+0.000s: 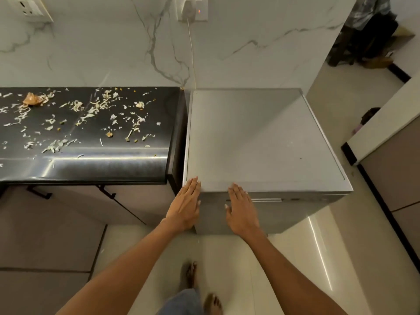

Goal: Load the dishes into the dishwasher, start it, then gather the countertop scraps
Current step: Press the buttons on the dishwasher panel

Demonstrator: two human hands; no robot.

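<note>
Two bare hands reach toward a grey dishwasher (261, 142) standing on the floor. Left hand (185, 205) and right hand (242, 209) both have straight, flat fingers at its top front edge, holding nothing; whether they press it is unclear. Its door is closed, so any dishes are hidden. Pale scraps (68, 123) lie scattered over the black desk (102, 164) just left of it, cut off by the frame's left edge.
</note>
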